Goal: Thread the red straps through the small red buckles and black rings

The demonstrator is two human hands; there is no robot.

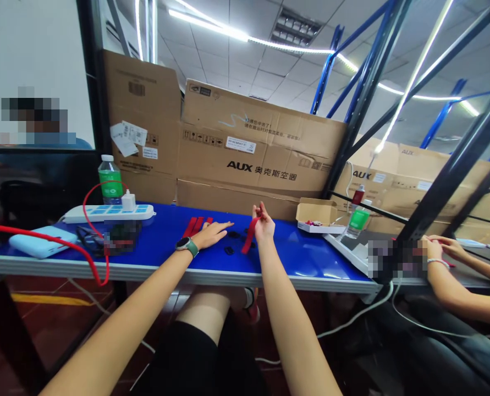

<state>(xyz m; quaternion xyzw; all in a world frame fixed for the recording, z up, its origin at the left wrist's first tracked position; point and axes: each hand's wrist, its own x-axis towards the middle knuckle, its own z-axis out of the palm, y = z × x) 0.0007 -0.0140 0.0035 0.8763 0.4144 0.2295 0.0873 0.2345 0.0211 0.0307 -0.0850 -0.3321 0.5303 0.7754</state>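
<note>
My left hand [210,234] lies flat on the blue table top [294,254], fingertips just past several red straps [196,226] and holding nothing. A smartwatch [186,245] with a green band sits on that wrist. My right hand [263,224] is raised slightly, its fingers pinching the top of a red strap [250,235] that hangs down to the table. Small black plastic buckles [229,251] lie between my hands. Whatever is at my right fingertips is partly hidden by them.
Left on the table are a power strip [108,213], water bottle [110,179], power bank [42,242], glasses and a red cable [55,237]. Right stand an open small carton [317,215] and another bottle [358,220]. A co-worker's hands [438,248] work further right. Large cartons stand behind.
</note>
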